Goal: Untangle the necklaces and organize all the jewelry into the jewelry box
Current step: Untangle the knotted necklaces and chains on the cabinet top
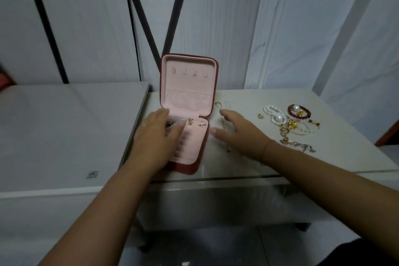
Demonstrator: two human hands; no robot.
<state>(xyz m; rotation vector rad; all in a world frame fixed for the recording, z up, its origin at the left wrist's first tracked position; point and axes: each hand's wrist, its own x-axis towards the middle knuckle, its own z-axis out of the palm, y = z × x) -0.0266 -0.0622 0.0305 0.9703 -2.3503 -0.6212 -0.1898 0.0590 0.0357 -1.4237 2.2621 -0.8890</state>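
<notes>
A red jewelry box [190, 167] with pink lining stands open on the table, its lid upright. Inside its base lie a gold earring [190, 121] and a cross-shaped earring [201, 124]. My left hand [158, 134] rests flat over the left part of the base, covering a dark red piece there. My right hand [239, 130] hovers just right of the box, fingers spread, over a thin gold chain [224, 114] lying on the table. A tangle of pearl strands [275, 114], a red bead bracelet [299, 111] and gold chains [295, 144] lies farther right.
The white table [336, 157] ends at a front edge near my forearms. A lower white appliance top [64, 136] adjoins it on the left. Black stand legs [151, 28] and a white curtain [302, 28] are behind. A small pale charm [260, 116] sits alone.
</notes>
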